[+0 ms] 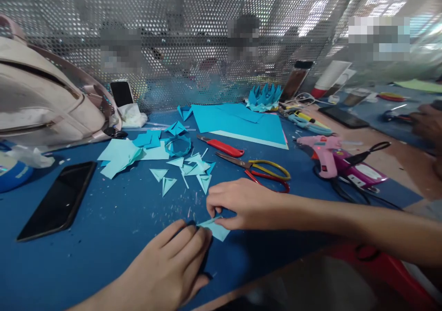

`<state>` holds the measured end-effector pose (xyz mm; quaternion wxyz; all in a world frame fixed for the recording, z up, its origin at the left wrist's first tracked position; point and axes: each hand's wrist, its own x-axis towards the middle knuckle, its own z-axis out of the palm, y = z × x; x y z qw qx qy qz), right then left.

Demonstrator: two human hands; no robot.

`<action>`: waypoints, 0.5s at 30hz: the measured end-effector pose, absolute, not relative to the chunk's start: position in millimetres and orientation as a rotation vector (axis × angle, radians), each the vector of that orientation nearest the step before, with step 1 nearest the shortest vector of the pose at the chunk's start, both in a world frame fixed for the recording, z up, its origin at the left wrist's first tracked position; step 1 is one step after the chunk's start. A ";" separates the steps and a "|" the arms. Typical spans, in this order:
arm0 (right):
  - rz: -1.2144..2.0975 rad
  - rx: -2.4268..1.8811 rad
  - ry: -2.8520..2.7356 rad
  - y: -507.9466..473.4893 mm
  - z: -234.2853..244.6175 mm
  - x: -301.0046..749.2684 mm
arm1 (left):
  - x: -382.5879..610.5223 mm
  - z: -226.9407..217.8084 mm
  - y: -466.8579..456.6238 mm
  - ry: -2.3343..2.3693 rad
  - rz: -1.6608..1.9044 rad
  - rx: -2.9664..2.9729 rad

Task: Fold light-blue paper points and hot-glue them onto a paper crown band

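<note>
Paper point(219, 231) between left hand point(169, 265), right hand point(245, 203)

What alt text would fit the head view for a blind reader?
The left hand presses down a small light blue paper piece on a dark blue table mat while the right hand pinches its edge. Behind them lie light blue paper triangles, scissors with yellow and red handles, and a pink glue gun.
</note>
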<state>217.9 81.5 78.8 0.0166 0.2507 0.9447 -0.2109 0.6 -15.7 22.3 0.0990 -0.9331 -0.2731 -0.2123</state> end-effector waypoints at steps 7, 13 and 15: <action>-0.730 0.782 2.929 91.2 73.4 215.7 | 4.6 25.2 -14.4 -0.810 -0.624 -2.715; -0.949 0.742 3.024 95.3 59.3 220.7 | 6.4 21.0 -17.0 -0.903 -0.614 -2.646; -1.009 0.760 3.026 95.2 54.7 221.7 | 7.6 18.5 -18.7 -0.945 -0.602 -2.619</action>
